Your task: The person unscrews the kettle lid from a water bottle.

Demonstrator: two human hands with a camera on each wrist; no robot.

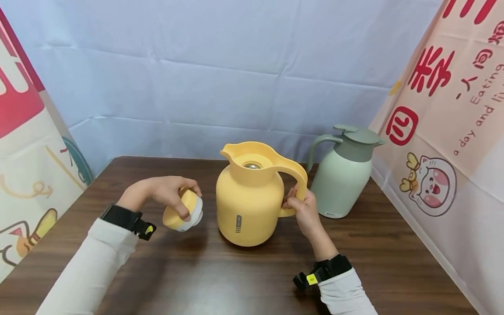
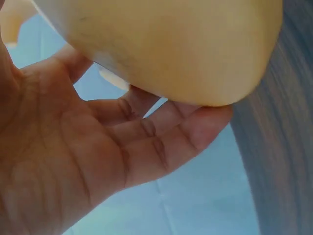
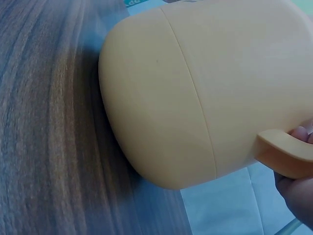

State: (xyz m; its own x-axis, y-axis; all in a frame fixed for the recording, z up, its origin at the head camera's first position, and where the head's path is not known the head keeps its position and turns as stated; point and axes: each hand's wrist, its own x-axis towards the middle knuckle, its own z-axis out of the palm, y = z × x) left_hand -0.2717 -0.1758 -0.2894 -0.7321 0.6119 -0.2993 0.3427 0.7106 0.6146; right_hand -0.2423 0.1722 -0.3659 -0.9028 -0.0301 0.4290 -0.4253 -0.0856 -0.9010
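A yellow thermos jug stands upright at the middle of the table, its top uncovered and its spout pointing left. My right hand grips the lower part of the jug's handle; the right wrist view shows fingers wrapped about that handle. Left of the jug, my left hand holds a yellow and white lid above the table, tilted with its white underside toward the jug. Close up in the left wrist view, the fingers bear against the lid's smooth yellow side.
A green thermos jug with its lid on stands behind and right of the yellow one. The dark wooden table meets a pale cloth backdrop. Printed cloths hang at the left and right.
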